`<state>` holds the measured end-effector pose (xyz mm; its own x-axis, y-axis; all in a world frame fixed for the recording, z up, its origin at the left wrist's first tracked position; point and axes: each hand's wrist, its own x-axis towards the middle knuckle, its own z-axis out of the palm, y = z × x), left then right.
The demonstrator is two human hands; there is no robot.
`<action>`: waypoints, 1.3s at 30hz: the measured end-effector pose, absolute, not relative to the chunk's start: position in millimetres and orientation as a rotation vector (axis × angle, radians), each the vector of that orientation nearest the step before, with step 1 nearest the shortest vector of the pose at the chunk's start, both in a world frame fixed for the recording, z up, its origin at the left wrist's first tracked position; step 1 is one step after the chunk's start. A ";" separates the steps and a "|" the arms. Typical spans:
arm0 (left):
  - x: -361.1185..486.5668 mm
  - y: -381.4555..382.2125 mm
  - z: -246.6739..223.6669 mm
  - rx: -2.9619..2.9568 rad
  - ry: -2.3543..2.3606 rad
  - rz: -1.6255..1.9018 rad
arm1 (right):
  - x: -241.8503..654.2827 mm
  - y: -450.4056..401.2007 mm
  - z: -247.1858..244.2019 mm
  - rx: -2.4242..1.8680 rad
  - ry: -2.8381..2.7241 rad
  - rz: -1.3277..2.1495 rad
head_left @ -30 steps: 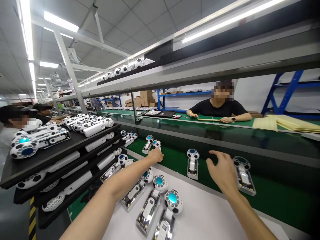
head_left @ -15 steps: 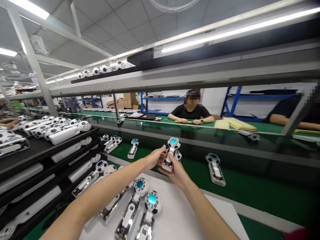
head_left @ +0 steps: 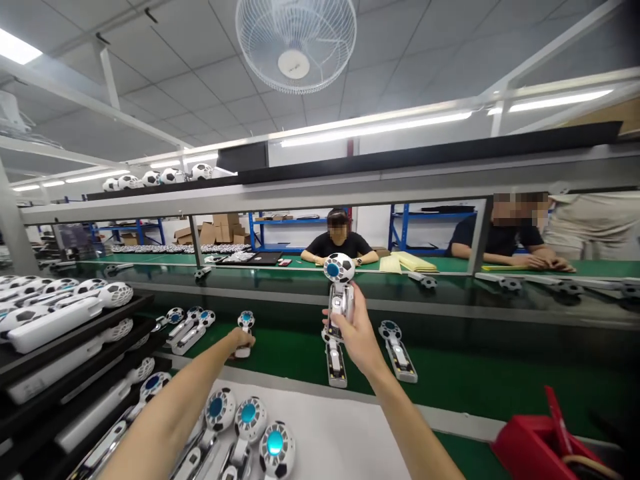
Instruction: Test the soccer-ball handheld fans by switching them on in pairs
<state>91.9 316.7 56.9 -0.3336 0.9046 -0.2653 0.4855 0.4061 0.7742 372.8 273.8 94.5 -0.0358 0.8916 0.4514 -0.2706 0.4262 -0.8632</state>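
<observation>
My right hand (head_left: 356, 328) holds up a handheld unit with a football-patterned round head (head_left: 340, 268). Its thumb presses on the open-faced white handle, and the blue centre of the head shows. Further left, my left hand (head_left: 243, 338) has its fingers round the handle of another football-headed unit (head_left: 245, 320) on the green conveyor belt (head_left: 295, 360). Just below the raised unit, a similar unit (head_left: 337, 365) lies on the belt, and one more unit (head_left: 399, 353) lies to its right.
Several units, including a blue-centred one (head_left: 277, 448), lie on the white sheet (head_left: 330, 427) before me. Stacked black trays (head_left: 143, 310) of units stand at left. A red container (head_left: 543, 443) is at lower right. Two people (head_left: 357, 248) sit across the belt.
My left hand has left the unit held in my right hand and reached left to another unit on the belt. My right hand has raised its unit. The view has turned right and upward.
</observation>
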 end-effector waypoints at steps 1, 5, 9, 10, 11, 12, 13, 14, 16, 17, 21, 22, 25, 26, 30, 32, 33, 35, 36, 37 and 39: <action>97.0 317.4 58.2 1.125 1.910 0.779 | 374.0 274.4 93.1 -0.650 -1.335 0.888; 124.4 308.9 70.8 1.030 1.579 0.928 | 379.6 274.8 90.7 -0.699 -1.468 0.542; 154.5 266.1 96.2 1.080 1.162 1.243 | 379.7 263.6 101.0 -0.684 -1.423 0.633; 161.1 251.6 104.3 1.096 1.057 1.314 | 379.0 259.1 105.0 -0.665 -1.401 0.715; 167.1 237.1 112.6 1.108 0.957 1.361 | 378.2 254.1 109.2 -0.640 -1.378 0.816; 172.3 223.4 120.6 1.119 0.844 1.393 | 377.5 248.9 113.3 -0.609 -1.357 0.922; 176.8 211.4 127.9 1.132 0.728 1.409 | 376.8 243.7 117.1 -0.577 -1.339 1.023; 180.4 201.3 134.0 1.150 0.646 1.420 | 376.1 238.6 120.6 -0.547 -1.330 1.108; 184.7 187.8 141.7 1.191 0.558 1.444 | 374.8 228.9 126.0 -0.499 -1.337 1.223; 185.4 184.1 143.1 1.211 0.558 1.462 | 374.0 224.5 127.8 -0.484 -1.348 1.253; 181.3 181.5 139.9 1.286 0.562 1.477 | 370.3 209.9 131.3 -0.466 -1.356 1.280; 179.6 181.8 138.8 1.304 0.561 1.458 | 369.4 207.0 131.8 -0.470 -1.352 1.283; 175.9 181.7 138.5 1.322 0.542 1.415 | 367.6 200.3 133.1 -0.490 -1.346 1.306; 175.3 181.4 139.3 1.314 0.530 1.410 | 367.1 199.1 133.2 -0.497 -1.348 1.310; 175.6 181.9 141.3 1.278 0.490 1.409 | 365.1 200.8 130.0 -0.498 -1.372 1.296; 176.6 182.6 140.5 1.284 0.474 1.410 | 364.5 203.7 127.0 -0.468 -1.389 1.294; 177.2 182.8 139.7 1.293 0.465 1.402 | 364.3 204.8 125.9 -0.453 -1.399 1.296; 179.1 182.5 138.2 1.300 0.435 1.383 | 363.5 204.9 125.2 -0.423 -1.416 1.311; 180.2 182.0 137.5 1.295 0.417 1.378 | 363.0 203.6 125.9 -0.411 -1.416 1.325; 181.4 181.5 137.0 1.288 0.397 1.376 | 362.4 201.7 127.1 -0.401 -1.408 1.340; 183.5 180.3 136.5 1.273 0.355 1.371 | 361.5 197.2 130.2 -0.379 -1.383 1.369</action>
